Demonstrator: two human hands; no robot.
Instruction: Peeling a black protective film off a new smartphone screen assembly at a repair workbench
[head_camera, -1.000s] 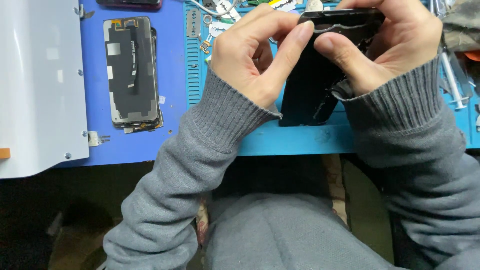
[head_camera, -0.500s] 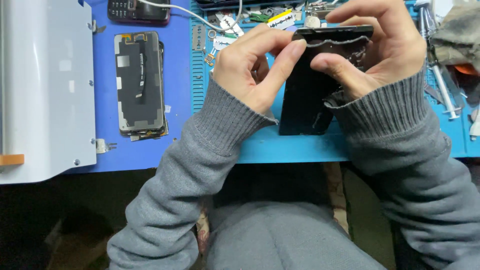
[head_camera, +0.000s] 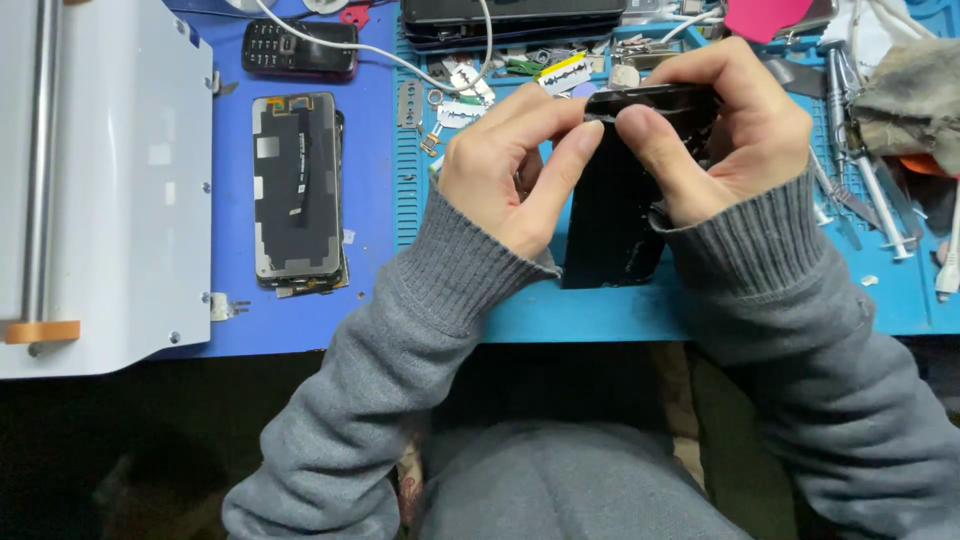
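black phone panel (head_camera: 615, 215) stands on edge on the teal work mat (head_camera: 870, 300), lower end resting near the mat's front edge, upper end tilted up between both hands. left hand (head_camera: 505, 165) – fingers curled, thumb pressed flat along the panel's left side near the top. right hand (head_camera: 735, 135) – closed over the top corner, thumb on the face, fingertips wrapped behind. both grip firmly; no tool seen in either. judged step: working the top edge of the panel by hand – prying or seating, cannot tell which. any further move calls for even thumb pressure. alongside: a second display assembly (head_camera: 297, 190) face down on the blue mat (head_camera: 370, 260), razor blades (head_camera: 455, 110), a grey machine (head_camera: 110, 180).
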